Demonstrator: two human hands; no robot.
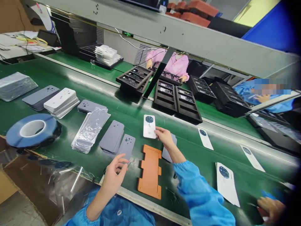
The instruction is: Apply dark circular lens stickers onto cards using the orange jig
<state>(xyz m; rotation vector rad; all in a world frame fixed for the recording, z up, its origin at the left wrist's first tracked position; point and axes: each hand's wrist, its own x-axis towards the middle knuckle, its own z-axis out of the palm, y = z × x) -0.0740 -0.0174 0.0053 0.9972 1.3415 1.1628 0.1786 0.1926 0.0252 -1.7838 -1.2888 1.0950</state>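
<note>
A white phone back cover [149, 128] with a dark round camera piece is pinched at its right edge by my right hand [164, 138], above the green bench. Below it lies an orange fixture plate [150, 172] with notched sides. My left hand [115, 171] has its fingers loosely bent and apart, with nothing visible between them. Its fingertips are by the lower end of a single grey phone-shaped sheet [127, 144]; whether they touch it I cannot tell. A stack of grey sheets [112, 135] lies beside that one. More grey sheets [169, 150] are partly hidden behind my right wrist.
To the left are a blue tape roll [14, 131], plastic-wrapped sheets [90, 130] and a white stack [61, 102]. White covers [227, 182] lie to the right, near a co-worker's blurred hand [270, 205]. Black trays [166, 95] stand behind, by a person in pink [174, 64].
</note>
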